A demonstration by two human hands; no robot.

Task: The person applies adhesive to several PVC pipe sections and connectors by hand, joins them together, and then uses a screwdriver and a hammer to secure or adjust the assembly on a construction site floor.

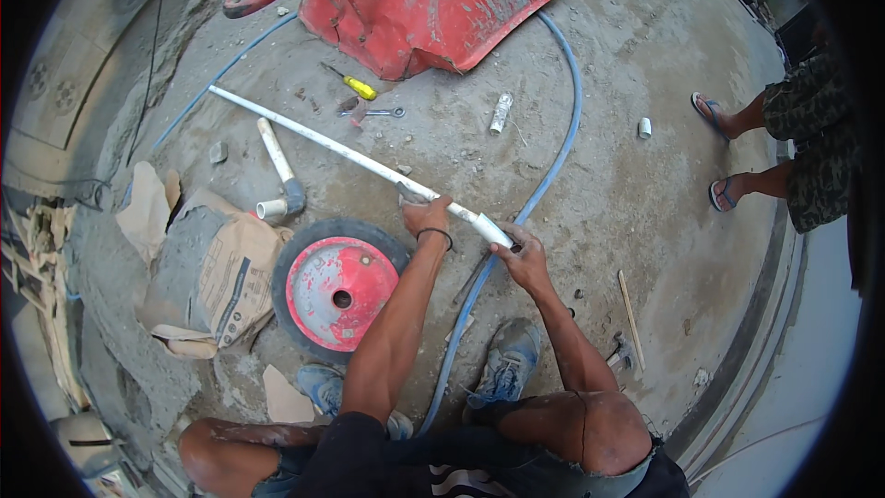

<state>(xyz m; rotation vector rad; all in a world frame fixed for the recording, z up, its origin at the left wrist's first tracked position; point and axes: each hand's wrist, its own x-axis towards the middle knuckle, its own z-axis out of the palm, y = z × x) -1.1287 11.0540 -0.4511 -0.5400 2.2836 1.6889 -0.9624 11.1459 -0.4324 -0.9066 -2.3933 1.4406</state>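
Note:
A long thin white plastic pipe [323, 139] slants from the far left down toward me. My left hand [428, 216] is closed around it near its close end, a dark band on the wrist. A short, wider white pipe piece [491, 230] sits at that end, apparently around the thin pipe. My right hand [524, 261] grips this piece by its near end, fingers wrapped over the opening. Just below my left forearm lies a wheel [310, 281] with a black tyre and a worn red and grey rim. The blue hose [472, 300] passes under my right hand.
An overturned red wheelbarrow [442, 9] lies ahead. Nearer are a yellow-handled screwdriver [359, 88], a wrench [383, 112], a white pipe with a grey elbow [293, 195] and a torn paper sack [230, 281]. A hammer [620, 350] lies right; a person's sandalled foot [724, 193] stands beyond.

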